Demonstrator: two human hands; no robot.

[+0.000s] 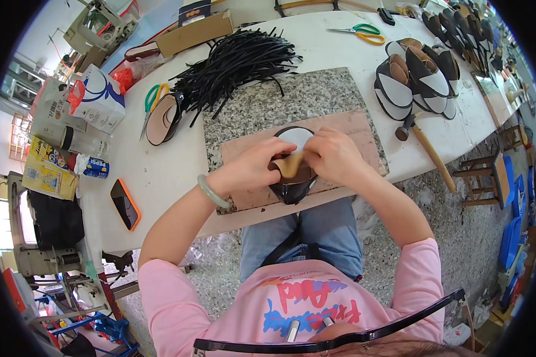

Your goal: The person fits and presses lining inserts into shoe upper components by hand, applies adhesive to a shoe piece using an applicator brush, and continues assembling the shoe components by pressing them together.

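A black shoe upper with a white insole and a tan lining piece lies on a pinkish board over a grey granite slab. My left hand, with a pale green bangle on its wrist, grips the left side of the shoe piece and the tan lining. My right hand presses on its right side, fingers curled over the lining. Both hands meet over the piece and hide its middle.
A pile of black straps lies beyond the slab. Green-handled scissors and a sole are at the left, yellow-green scissors at the back, stacked shoe pieces and a hammer at the right, an orange-cased phone near the left edge.
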